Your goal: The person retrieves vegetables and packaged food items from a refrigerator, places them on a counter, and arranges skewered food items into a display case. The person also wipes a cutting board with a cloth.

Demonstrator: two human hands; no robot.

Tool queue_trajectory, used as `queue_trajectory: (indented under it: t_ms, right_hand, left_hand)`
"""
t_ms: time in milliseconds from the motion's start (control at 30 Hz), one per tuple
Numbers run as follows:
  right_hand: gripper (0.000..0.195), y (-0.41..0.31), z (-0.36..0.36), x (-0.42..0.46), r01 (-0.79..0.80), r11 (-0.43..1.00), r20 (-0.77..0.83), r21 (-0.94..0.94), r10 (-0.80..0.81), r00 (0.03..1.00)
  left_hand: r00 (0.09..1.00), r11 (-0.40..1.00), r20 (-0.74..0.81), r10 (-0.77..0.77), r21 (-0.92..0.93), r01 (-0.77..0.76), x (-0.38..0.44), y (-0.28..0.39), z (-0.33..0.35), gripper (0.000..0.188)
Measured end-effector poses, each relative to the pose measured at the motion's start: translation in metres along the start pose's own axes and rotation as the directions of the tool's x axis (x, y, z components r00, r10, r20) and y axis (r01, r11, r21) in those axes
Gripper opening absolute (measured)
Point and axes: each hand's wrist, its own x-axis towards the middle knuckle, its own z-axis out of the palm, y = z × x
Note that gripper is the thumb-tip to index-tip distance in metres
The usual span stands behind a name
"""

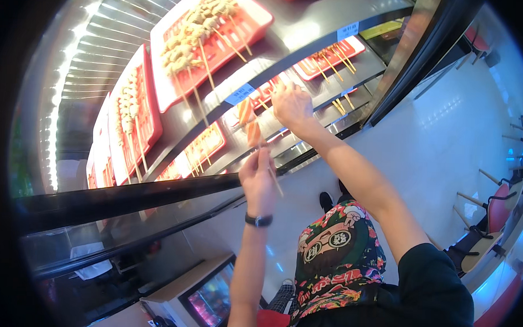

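Observation:
My left hand (257, 174), with a dark band at the wrist, grips the sticks of orange-and-white skewered food (254, 134), which points up towards the display shelves. My right hand (292, 103) reaches in at a lower shelf, over a red and white tray (268, 89); its fingertips are blurred in glare, so I cannot tell whether they hold anything. Above my left hand, on the upper shelf, lies a large red and white tray (260, 23) of pale skewered food (192, 31). Right of my right hand is a smaller tray (356, 45) with brown skewers.
More skewer trays (153, 112) stand at the left. The metal shelf edge (286, 62) carries labels with writing. A black frame rail (135, 191) crosses below the shelves, and a black upright (416, 61) stands at the right. Chairs (497, 206) are far right.

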Motion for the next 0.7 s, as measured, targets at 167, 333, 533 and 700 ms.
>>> queue_trajectory:
  t_ms: [167, 333, 533, 700]
  right_hand:
    - [0.033, -0.057, -0.122, -0.048, -0.408, 0.692, 0.488, 0.595, 0.092, 0.868]
    - [0.020, -0.068, -0.169, -0.036, -0.441, 0.553, 0.466, 0.707, 0.104, 0.879]
    - [0.014, -0.060, -0.160, 0.002, -0.161, 0.753, 0.235, 0.638, 0.009, 0.972]
    - [0.016, -0.076, -0.136, 0.011, -0.034, 0.870, 0.165, 0.492, -0.054, 0.985]
  left_hand:
    - [1.000, 1.000, -0.012, -0.011, -0.012, 0.011, 0.038, 0.053, 0.008, 0.023]
    - [0.998, 0.996, 0.056, 0.009, -0.088, -0.004, 0.053, 0.086, 0.044, 0.024]
    - [0.798, 0.259, 0.204, 0.567, 0.876, -0.408, 0.046, 0.087, 0.019, 0.037]
    - [0.788, -0.071, 0.344, 0.510, 0.930, -0.360, 0.020, 0.109, -0.026, 0.058]
